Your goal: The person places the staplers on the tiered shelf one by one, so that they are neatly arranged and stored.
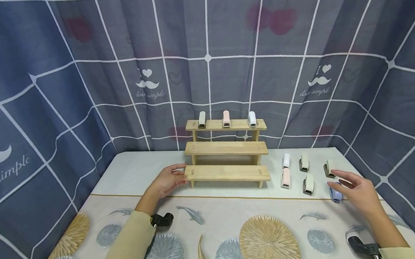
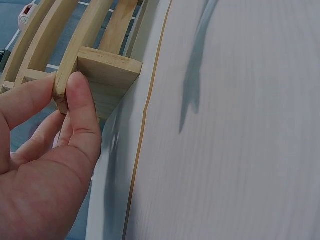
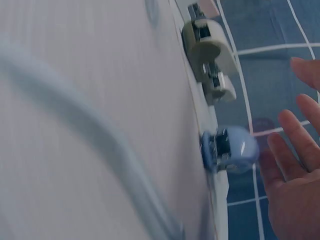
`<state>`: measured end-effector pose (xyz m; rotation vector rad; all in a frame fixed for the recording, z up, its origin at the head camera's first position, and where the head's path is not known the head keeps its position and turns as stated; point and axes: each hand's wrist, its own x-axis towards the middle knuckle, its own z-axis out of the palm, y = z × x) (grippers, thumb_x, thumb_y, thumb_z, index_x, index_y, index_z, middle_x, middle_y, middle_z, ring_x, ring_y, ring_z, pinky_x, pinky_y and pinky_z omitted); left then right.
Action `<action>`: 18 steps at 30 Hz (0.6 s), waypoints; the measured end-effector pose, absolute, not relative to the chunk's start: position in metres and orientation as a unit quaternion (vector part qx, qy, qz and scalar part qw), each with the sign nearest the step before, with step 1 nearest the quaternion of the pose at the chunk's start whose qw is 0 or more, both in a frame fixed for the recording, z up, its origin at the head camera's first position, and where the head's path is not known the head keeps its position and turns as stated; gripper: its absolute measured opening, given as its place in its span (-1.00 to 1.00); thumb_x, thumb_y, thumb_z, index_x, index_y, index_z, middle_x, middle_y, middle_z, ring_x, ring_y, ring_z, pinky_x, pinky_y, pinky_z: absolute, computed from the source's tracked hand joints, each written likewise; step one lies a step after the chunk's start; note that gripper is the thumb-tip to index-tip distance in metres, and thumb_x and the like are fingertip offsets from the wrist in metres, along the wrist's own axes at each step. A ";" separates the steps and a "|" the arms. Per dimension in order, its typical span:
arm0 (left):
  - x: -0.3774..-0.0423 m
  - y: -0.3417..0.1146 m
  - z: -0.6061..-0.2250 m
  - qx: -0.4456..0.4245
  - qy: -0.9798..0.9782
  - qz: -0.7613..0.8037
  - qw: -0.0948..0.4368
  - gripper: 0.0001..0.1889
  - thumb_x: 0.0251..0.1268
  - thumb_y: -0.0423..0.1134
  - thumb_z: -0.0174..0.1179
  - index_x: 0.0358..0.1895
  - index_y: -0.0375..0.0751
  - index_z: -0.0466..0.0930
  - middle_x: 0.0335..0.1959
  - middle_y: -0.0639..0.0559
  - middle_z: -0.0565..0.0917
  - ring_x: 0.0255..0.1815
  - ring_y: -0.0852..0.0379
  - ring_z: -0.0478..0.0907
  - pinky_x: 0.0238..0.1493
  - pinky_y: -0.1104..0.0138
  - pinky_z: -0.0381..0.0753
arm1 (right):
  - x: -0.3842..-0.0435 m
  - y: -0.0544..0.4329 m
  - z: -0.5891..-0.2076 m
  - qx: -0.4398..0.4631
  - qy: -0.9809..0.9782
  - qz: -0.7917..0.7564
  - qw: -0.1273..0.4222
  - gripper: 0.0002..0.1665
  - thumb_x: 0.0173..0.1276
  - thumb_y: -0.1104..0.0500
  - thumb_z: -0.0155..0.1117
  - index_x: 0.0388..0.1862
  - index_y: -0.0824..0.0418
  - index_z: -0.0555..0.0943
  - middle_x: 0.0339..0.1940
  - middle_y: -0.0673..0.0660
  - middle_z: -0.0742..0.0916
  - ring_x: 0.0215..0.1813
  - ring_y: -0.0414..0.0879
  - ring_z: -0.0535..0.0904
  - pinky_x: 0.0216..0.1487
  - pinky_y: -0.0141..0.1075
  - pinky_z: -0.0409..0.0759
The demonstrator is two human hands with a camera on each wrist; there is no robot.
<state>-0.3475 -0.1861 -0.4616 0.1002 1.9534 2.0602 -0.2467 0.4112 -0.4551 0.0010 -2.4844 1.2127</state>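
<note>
A three-step wooden stand (image 1: 228, 172) stands on the table. My left hand (image 1: 168, 182) pinches the left end of its lowest step, with the thumb on the front edge (image 2: 109, 65) and the fingers behind. At the far right, my right hand (image 1: 358, 190) hovers over a blue mini stapler (image 1: 335, 193), fingers spread and holding nothing. In the right wrist view the blue stapler's metal front faces the camera, just beside the fingertips. A cream stapler (image 1: 329, 168) lies close to the right index finger.
On the top step sit a cream stapler (image 1: 202, 119), a pink one (image 1: 226, 118) and a white one (image 1: 252, 118). Right of the stand are a white stapler (image 1: 286, 160), a pink stapler (image 1: 285, 178) and further cream staplers (image 1: 308, 183). A checked curtain (image 1: 232, 78) encloses the table.
</note>
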 end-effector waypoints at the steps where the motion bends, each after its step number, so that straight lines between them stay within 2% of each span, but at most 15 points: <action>1: -0.347 -0.186 -0.462 0.033 0.680 0.717 0.149 -0.33 0.35 -0.66 0.13 0.52 -0.44 0.22 -0.12 -0.05 0.65 -0.19 0.18 0.70 -0.07 0.40 0.79 | -0.247 0.414 -0.456 0.002 -0.885 0.430 0.180 -0.38 0.29 0.01 0.54 0.28 0.21 0.65 0.04 -0.54 0.60 -0.03 -0.80 0.44 -0.05 -0.83 0.50; 6: -0.346 -0.186 -0.461 0.031 0.682 0.715 0.150 -0.33 0.35 -0.66 0.14 0.52 -0.43 0.22 -0.11 -0.05 0.65 -0.19 0.18 0.70 -0.07 0.40 0.79 | -0.249 0.429 -0.464 0.029 -0.879 0.453 0.145 -0.39 0.30 0.10 0.53 0.32 0.16 0.62 0.08 -0.53 0.57 0.00 -0.75 0.48 -0.04 -0.79 0.54; 12: -0.346 -0.186 -0.460 0.032 0.681 0.717 0.148 -0.32 0.35 -0.65 0.14 0.53 -0.45 0.20 -0.08 -0.08 0.65 -0.19 0.19 0.70 -0.08 0.41 0.79 | -0.251 0.438 -0.466 0.036 -0.885 0.456 0.086 -0.21 0.30 0.15 0.53 0.43 0.36 0.44 0.07 -0.57 0.45 -0.01 -0.72 0.49 -0.07 -0.72 0.60; 15: -0.346 -0.186 -0.461 0.033 0.681 0.717 0.147 -0.33 0.36 -0.65 0.13 0.53 -0.45 0.20 -0.08 -0.08 0.64 -0.19 0.19 0.69 -0.09 0.42 0.79 | -0.251 0.441 -0.467 0.029 -0.890 0.451 0.061 -0.10 0.26 0.14 0.56 0.45 0.44 0.36 0.03 -0.59 0.47 -0.03 -0.71 0.49 -0.11 -0.71 0.59; 18: -0.347 -0.186 -0.462 0.028 0.682 0.716 0.146 -0.33 0.36 -0.65 0.13 0.53 -0.44 0.21 -0.09 -0.06 0.64 -0.20 0.19 0.69 -0.10 0.43 0.78 | -0.250 0.444 -0.468 0.033 -0.889 0.454 0.048 -0.10 0.22 0.19 0.58 0.43 0.47 0.37 -0.01 -0.62 0.52 -0.04 -0.69 0.50 -0.13 -0.72 0.56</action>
